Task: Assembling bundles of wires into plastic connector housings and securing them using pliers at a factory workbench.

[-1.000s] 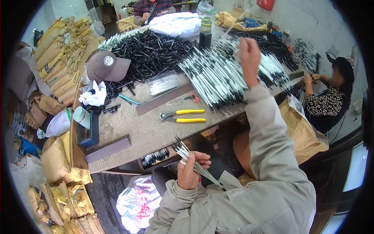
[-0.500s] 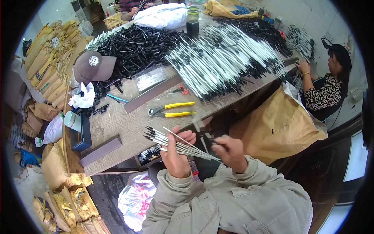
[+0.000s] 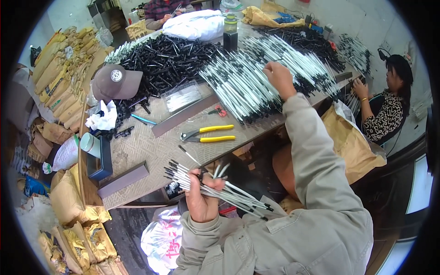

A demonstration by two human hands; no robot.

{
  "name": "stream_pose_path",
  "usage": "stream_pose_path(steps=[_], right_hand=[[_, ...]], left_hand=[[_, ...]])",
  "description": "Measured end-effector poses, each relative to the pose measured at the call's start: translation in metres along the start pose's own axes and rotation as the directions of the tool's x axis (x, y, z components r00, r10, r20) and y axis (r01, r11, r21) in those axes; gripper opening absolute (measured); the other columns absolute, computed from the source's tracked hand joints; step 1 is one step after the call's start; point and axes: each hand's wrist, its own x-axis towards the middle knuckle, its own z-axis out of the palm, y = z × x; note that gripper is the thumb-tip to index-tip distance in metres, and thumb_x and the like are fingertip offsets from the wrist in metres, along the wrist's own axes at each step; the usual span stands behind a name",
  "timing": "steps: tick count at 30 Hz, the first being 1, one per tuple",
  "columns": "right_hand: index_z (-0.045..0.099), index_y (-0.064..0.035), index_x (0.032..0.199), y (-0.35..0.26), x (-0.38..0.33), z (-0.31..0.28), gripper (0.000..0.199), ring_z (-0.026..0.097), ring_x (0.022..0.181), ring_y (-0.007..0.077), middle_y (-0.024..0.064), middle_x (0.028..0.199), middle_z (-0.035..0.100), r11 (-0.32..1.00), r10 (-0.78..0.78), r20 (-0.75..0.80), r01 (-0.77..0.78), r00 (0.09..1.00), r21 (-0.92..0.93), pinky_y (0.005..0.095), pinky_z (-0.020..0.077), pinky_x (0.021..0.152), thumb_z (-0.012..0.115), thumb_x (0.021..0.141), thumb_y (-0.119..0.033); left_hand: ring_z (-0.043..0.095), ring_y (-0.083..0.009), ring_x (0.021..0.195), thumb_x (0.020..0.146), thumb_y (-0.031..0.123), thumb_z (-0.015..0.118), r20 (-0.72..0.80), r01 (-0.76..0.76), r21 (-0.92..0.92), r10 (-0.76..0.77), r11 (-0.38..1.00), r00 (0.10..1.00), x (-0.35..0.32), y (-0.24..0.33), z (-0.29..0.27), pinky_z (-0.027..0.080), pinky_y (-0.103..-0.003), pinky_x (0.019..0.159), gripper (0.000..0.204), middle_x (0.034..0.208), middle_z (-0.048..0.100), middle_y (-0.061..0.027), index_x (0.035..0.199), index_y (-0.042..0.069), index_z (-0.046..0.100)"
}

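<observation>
Partly hidden by left hand (image 3: 202,205): middle of rod bundle (image 3: 236,196). Blurred: pale rod ends (image 3: 221,170) just above fingers (image 3: 215,184). Unclear: contact of right hand (image 3: 280,80) with heaped white rods (image 3: 243,85). Cut off by top edge: head of far co-worker (image 3: 160,13). Too small to tell: thin items (image 3: 176,10) in that co-worker's hands. Mostly hidden under worktop (image 3: 160,149): black-and-white rods (image 3: 173,189).
</observation>
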Motion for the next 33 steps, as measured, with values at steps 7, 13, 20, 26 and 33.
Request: stream_pose_path(steps=[7, 13, 20, 26, 33], right_hand=[[0.064, -0.0079, 0.075, 0.009, 0.023, 0.039, 0.012, 0.063, 0.071, 0.0319, 0.0144, 0.084, 0.062, 0.847, -0.123, 0.201, 0.208, 0.972, -0.490, 0.0435, 0.0482, 0.059, 0.054, 0.074, -0.013], [0.059, -0.0086, 0.079, 0.010, 0.031, 0.018, 0.013, 0.061, 0.067, 0.0325, 0.0109, 0.076, 0.061, 0.906, -0.124, -0.037, 0.098, 0.992, -0.413, 0.0438, 0.0461, 0.057, 0.051, 0.078, -0.019], [0.058, -0.0059, 0.083, -0.059, -0.010, -0.046, 0.006, 0.060, 0.061, 0.0274, 0.0120, 0.070, 0.060, 0.966, -0.198, -0.266, 0.234, 0.943, 0.109, 0.0336, 0.0460, 0.054, 0.060, 0.078, -0.009], [0.056, -0.0058, 0.083, -0.134, -0.146, -0.070, 0.016, 0.052, 0.051, 0.0242, 0.0087, 0.066, 0.047, 0.797, -0.574, 0.076, 0.534, 0.815, 0.283, 0.0319, 0.0412, 0.045, 0.064, 0.071, 0.000], [0.057, -0.0022, 0.089, -0.160, -0.198, -0.057, 0.018, 0.052, 0.050, 0.0203, 0.0071, 0.066, 0.047, 0.688, -0.676, 0.076, 0.591, 0.733, 0.421, 0.0317, 0.0410, 0.043, 0.062, 0.071, -0.001]], left_hand=[[0.060, -0.0318, 0.100, 0.095, 0.019, 0.040, 0.044, 0.137, 0.076, -0.141, 0.988, 0.989, -0.009, -0.017, 0.009, 0.041, -0.058, 0.093, 0.026, 0.112, 0.058, -0.0120, 0.121, 0.014, 0.042], [0.064, -0.0255, 0.083, 0.094, 0.018, 0.044, -0.067, 0.250, 0.237, -0.241, 0.939, 0.968, -0.015, -0.023, 0.001, 0.055, -0.035, 0.070, 0.028, 0.101, 0.061, -0.0194, 0.119, 0.004, 0.043], [0.064, -0.0261, 0.082, 0.092, 0.017, 0.048, -0.228, 0.169, 0.404, -0.080, 0.899, 0.970, -0.009, -0.021, 0.008, 0.053, -0.035, 0.068, 0.026, 0.094, 0.063, -0.0169, 0.115, 0.004, 0.045], [0.054, -0.0274, 0.106, 0.094, 0.022, 0.044, -0.173, -0.065, 0.414, 0.149, 0.908, 0.974, 0.021, 0.001, 0.009, 0.045, -0.039, 0.089, 0.043, 0.116, 0.052, -0.0213, 0.131, 0.001, 0.033], [0.055, -0.0114, 0.073, 0.088, 0.009, 0.055, -0.266, -0.174, 0.434, 0.310, 0.884, 0.913, 0.024, -0.002, 0.000, 0.049, -0.026, 0.065, 0.024, 0.089, 0.056, -0.0042, 0.109, 0.001, 0.048]])
